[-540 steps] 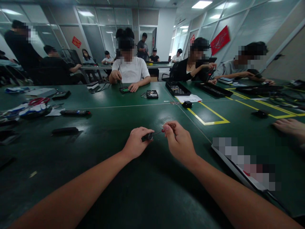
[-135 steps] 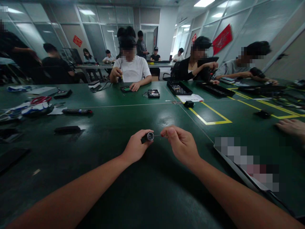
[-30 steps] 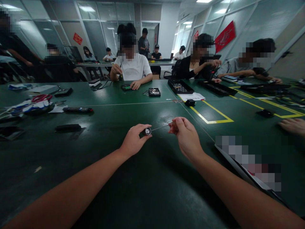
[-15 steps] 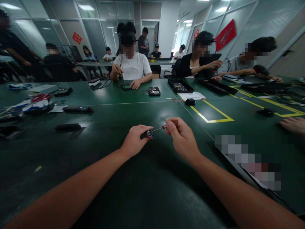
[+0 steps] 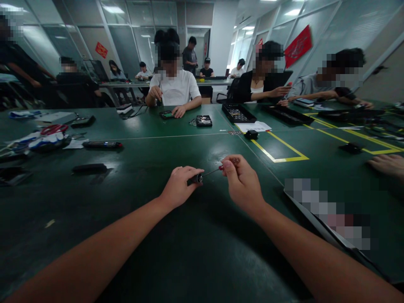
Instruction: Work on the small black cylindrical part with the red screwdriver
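Head view: our left grip (image 5: 177, 188) clamps a cylinder (image 5: 195, 179) just six o'clock of centre. At the cylinder's three o'clock, our right grip (image 5: 243, 182) clasps a screwdriver (image 5: 221, 168) pointed toward it.

Watching remotely, I see the green surface (image 5: 151, 155) carrying a dark pen-shaped item (image 5: 102, 145) at eleven o'clock, a blurred red loop (image 5: 54, 129), perhaps cable, at ten, and a black tray (image 5: 243, 120) just past twelve.

A workshop in an office room: glass partitions (image 5: 135, 42), ceiling lights (image 5: 114, 9), people (image 5: 176, 89) working around a green table (image 5: 164, 149) with trays (image 5: 245, 120).
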{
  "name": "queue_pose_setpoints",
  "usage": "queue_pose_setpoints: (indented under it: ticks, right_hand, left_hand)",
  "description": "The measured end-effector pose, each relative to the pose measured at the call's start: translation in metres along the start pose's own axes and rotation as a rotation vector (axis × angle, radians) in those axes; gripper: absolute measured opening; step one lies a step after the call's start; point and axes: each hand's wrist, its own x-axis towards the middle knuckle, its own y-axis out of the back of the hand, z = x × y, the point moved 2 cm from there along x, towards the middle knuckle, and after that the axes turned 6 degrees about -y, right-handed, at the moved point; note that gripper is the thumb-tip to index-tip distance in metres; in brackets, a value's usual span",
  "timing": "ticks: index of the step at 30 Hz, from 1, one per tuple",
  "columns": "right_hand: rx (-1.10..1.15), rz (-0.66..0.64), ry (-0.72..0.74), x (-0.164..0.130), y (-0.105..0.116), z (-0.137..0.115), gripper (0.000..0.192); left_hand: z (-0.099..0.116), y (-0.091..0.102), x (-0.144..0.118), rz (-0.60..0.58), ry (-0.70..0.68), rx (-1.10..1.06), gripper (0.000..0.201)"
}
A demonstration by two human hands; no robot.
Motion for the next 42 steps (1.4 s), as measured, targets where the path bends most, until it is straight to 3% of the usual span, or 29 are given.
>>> queue_pose_setpoints:
  ticks: [6,14,22,25,28,32,36,42]
  right_hand:
    - [0.04,0.015,0.021,-0.002,0.0,0.0,0.02]
    - [-0.056,-0.076,-0.008,0.001,-0.002,0.0,0.018]
    - [-0.018,0.043,-0.023,0.001,0.003,-0.003,0.021]
    - [0.0,0.093,0.006,0.001,0.006,-0.006,0.019]
    - [0.033,0.129,0.032,0.002,0.009,-0.008,0.016]
    - [0.056,0.153,0.044,0.003,0.012,-0.01,0.015]
    - [0.062,0.156,0.045,0.003,0.013,-0.01,0.015]
    - [0.063,0.154,0.038,0.003,0.013,-0.009,0.015]
  left_hand:
    - [0.0,0.0,-0.001,0.003,0.03,-0.012,0.038]
    - [-0.004,-0.001,-0.002,0.024,0.079,-0.017,0.037]
    - [-0.003,0.0,-0.001,0.006,0.132,-0.05,0.03]
    - [0.004,0.0,0.0,-0.061,0.097,-0.022,0.034]
    - [0.014,-0.002,0.002,-0.21,0.062,0.041,0.048]
    - [0.029,-0.006,0.011,-0.376,0.017,0.092,0.035]
    - [0.038,-0.011,0.022,-0.437,0.036,0.049,0.025]
    - [0.058,-0.021,0.025,-0.515,-0.052,0.139,0.033]
